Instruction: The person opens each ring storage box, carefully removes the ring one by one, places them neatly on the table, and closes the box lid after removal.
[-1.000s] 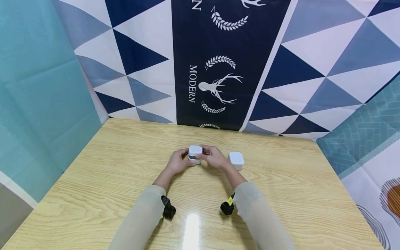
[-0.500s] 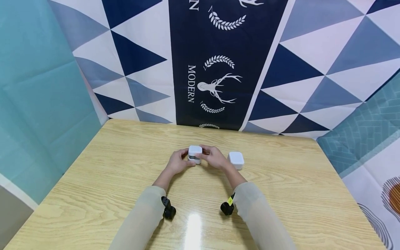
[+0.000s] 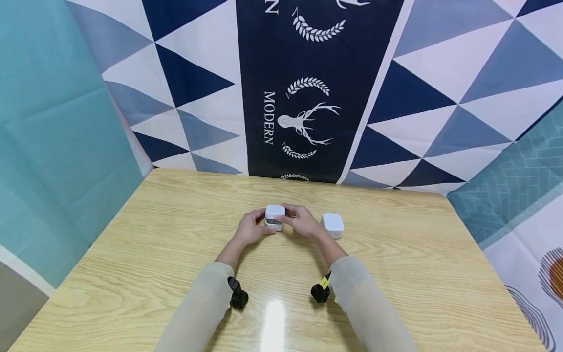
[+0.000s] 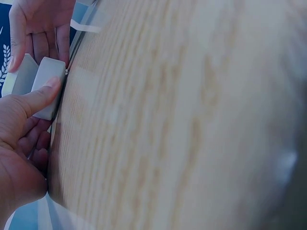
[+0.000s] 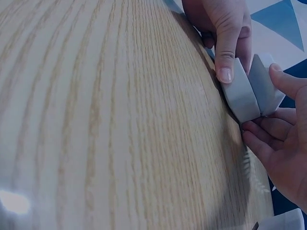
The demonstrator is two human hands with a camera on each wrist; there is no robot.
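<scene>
Patterned cloth (image 3: 303,93) hangs behind a desk (image 3: 404,254), where the left hand (image 3: 251,229) grips the base (image 5: 241,93) of a box (image 3: 275,211) and the right hand (image 3: 304,223) pinches its tilted lid (image 5: 265,86); a white block (image 3: 332,224) sits nearby.

Your sleeves (image 3: 198,303) are pale beige. You wear a black camera (image 3: 239,297) at each wrist, the right bearing a yellow label (image 3: 324,282).

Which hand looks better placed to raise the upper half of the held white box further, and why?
Probably the right hand: its thumb is on the upper half, while the left hand grips the lower half, nearer the table.
</scene>
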